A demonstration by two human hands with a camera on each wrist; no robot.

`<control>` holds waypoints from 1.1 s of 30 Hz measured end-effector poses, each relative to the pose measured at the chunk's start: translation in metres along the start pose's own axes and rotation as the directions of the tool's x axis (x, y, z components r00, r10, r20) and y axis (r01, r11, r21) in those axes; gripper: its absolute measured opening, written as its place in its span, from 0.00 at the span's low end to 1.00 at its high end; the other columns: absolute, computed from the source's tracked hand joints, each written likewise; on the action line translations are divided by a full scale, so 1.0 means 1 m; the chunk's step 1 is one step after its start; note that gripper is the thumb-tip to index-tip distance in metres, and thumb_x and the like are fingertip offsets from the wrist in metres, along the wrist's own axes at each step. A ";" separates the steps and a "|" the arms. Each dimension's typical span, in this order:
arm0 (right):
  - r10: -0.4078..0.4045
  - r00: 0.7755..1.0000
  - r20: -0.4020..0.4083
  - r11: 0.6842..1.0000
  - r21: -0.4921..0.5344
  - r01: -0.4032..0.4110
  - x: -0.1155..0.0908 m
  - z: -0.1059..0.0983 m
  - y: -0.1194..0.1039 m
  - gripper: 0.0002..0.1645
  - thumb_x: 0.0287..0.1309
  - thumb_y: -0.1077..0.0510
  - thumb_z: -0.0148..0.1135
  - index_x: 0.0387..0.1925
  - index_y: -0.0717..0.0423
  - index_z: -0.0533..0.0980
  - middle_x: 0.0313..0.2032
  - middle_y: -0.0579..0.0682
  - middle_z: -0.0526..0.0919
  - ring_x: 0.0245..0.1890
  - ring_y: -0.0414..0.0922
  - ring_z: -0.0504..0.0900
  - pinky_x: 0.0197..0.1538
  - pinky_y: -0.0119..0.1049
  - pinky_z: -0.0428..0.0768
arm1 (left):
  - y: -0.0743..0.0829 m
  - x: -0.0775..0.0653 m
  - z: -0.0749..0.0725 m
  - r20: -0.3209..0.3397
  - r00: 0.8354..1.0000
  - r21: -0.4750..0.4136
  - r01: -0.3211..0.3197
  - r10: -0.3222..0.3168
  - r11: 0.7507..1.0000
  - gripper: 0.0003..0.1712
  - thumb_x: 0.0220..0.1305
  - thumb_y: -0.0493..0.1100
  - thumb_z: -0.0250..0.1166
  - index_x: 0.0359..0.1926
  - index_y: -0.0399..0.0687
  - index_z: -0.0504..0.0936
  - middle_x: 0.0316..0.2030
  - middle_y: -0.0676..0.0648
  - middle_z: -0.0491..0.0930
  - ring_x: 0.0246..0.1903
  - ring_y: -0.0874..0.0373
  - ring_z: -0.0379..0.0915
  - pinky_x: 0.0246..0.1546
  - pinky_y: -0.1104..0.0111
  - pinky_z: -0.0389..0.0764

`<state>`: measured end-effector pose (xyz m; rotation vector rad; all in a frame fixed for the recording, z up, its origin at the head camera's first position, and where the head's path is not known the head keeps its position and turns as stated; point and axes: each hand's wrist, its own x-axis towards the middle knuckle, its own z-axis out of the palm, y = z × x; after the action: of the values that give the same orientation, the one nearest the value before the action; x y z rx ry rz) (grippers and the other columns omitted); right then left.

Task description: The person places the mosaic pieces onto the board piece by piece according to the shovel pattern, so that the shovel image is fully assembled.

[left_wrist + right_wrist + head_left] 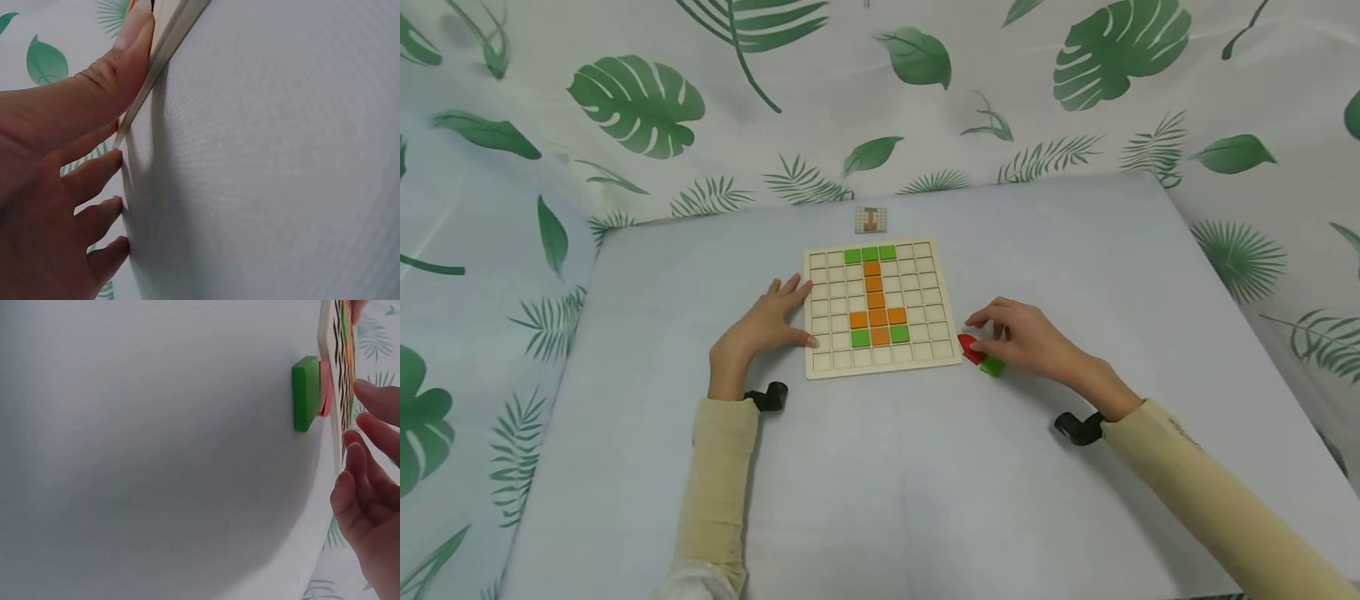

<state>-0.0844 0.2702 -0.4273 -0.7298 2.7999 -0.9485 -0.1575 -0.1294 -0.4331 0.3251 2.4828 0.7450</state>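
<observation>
A square wooden grid board [928, 296] lies on the table with orange tiles [875, 284] in a column and green tiles [870, 254] at the column's top and beside its foot. My left hand [766, 322] rests at the board's left edge, thumb [128, 53] and fingers spread apart. Off the board's right edge, my right hand [1033, 337] hovers over red pieces [967, 344] and a green block [992, 367], its fingers loosely bent. In the right wrist view, nothing shows between its fingertips; the green block [305, 394] and red pieces [325, 394] sit below them.
A small pattern card [870, 220] lies behind the board, showing a similar orange figure. Pale cloth covers the table [895, 483]. A leaf-printed curtain [820, 83] hangs behind and at the sides. Each wrist wears a black camera [772, 397].
</observation>
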 end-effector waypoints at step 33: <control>0.093 0.986 0.138 0.996 -0.017 -0.092 -0.017 -0.003 0.010 0.11 0.54 0.61 0.77 0.38 0.59 0.84 0.36 0.48 0.81 0.35 0.43 0.78 0.39 0.32 0.81 | -0.002 0.004 -0.004 0.002 1.000 -0.002 0.013 -0.013 1.000 0.62 0.56 0.49 0.79 0.83 0.52 0.49 0.83 0.48 0.36 0.82 0.45 0.21 0.80 0.40 0.37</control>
<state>-0.0740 0.2874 -0.4316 -0.6346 2.6935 -0.8345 -0.1629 -0.1308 -0.4331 0.3080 2.4797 0.7414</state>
